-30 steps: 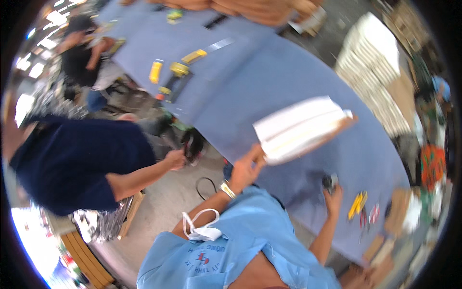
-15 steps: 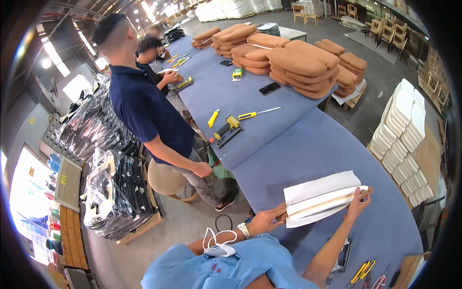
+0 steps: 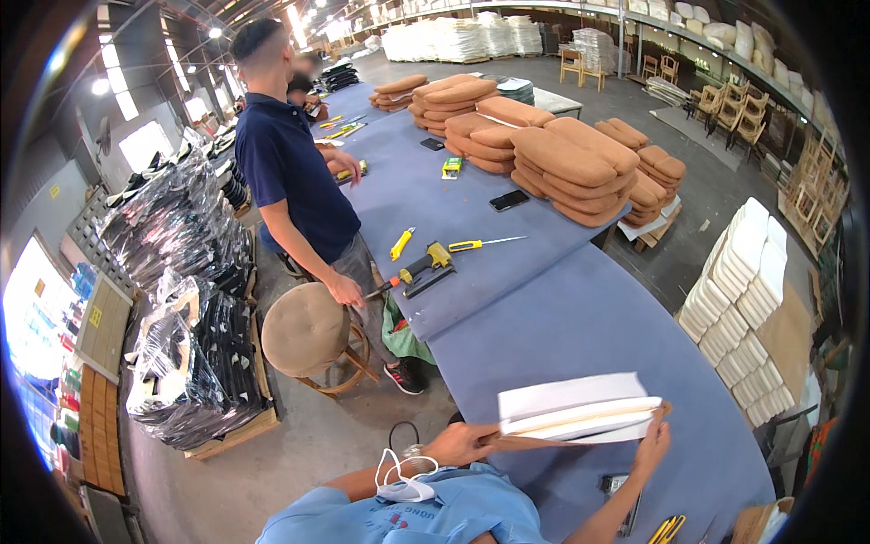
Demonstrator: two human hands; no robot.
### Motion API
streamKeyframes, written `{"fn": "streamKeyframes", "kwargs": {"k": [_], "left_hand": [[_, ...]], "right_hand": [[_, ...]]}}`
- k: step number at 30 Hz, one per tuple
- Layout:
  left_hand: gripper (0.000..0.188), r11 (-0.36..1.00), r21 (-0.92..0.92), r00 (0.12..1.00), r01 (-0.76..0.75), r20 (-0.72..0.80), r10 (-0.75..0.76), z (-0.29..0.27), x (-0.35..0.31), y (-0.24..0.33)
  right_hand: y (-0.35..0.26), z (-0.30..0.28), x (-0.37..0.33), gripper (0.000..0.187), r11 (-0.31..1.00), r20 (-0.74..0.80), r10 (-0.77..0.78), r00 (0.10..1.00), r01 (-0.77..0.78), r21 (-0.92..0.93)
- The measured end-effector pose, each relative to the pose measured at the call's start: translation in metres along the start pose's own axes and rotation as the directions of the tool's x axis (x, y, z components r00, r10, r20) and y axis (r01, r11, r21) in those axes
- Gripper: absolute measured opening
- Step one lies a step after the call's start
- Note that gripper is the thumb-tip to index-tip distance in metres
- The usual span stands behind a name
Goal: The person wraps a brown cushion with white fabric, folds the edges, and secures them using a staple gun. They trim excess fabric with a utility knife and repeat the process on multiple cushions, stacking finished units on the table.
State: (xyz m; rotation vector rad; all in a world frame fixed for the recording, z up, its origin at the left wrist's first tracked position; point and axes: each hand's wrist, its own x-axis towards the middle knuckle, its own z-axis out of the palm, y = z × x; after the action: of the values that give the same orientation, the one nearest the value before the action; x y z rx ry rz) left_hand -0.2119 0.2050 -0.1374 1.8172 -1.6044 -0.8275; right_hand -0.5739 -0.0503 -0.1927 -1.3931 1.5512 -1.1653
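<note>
Above the near part of the blue table (image 3: pixel 598 326), I hold a long seat-pad-like piece (image 3: pixel 580 419) with white layers and brown fabric at its ends. A white flap (image 3: pixel 571 392) stands up along its far side. My left hand (image 3: pixel 460 442) grips the brown fabric at the left end, fingers closed. At the other end, my right hand (image 3: pixel 652 444) is closed on the brown edge. The piece's underside is hidden. Beside my right forearm lies a black and silver stapler-like tool (image 3: pixel 625 508), partly covered by the arm.
A nail gun (image 3: pixel 430 268), yellow cutter (image 3: pixel 402 243) and screwdriver (image 3: pixel 485 243) lie ahead. Brown cushions (image 3: pixel 573 168) are stacked beyond, near a phone (image 3: pixel 509 200). A co-worker (image 3: pixel 290 172) stands left behind a round stool (image 3: pixel 306 331). White pads (image 3: pixel 745 290) are piled right. Yellow-handled tool (image 3: pixel 668 529) lies near.
The held piece has come nearer to me and left, and brown fabric now shows along its near edge. The co-worker has shifted away from the stool, and my view has turned slightly.
</note>
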Motion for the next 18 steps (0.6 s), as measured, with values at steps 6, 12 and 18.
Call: {"fn": "streamKeyframes", "kwargs": {"k": [6, 12, 18], "left_hand": [[0.053, 0.990, 0.129, 0.957, 0.064, 0.272, -0.098, -0.043, -0.044, 0.002], [0.057, 0.656, -0.173, 0.628, -0.735, -0.538, 0.562, -0.165, -0.010, 0.167], [0.065, 0.060, -0.257, 0.229, -0.965, -0.703, 0.674, -0.167, -0.012, 0.253]], "right_hand": [[0.012, 0.033, -0.078, 0.030, 0.994, -0.166, -0.038, 0.985, 0.055, 0.099], [0.014, -0.020, -0.067, 0.021, 0.999, -0.006, 0.000, 1.000, 0.000, -0.039], [-0.010, -0.018, -0.073, 0.058, 0.973, -0.155, -0.115, 0.981, 0.080, -0.215]]}}
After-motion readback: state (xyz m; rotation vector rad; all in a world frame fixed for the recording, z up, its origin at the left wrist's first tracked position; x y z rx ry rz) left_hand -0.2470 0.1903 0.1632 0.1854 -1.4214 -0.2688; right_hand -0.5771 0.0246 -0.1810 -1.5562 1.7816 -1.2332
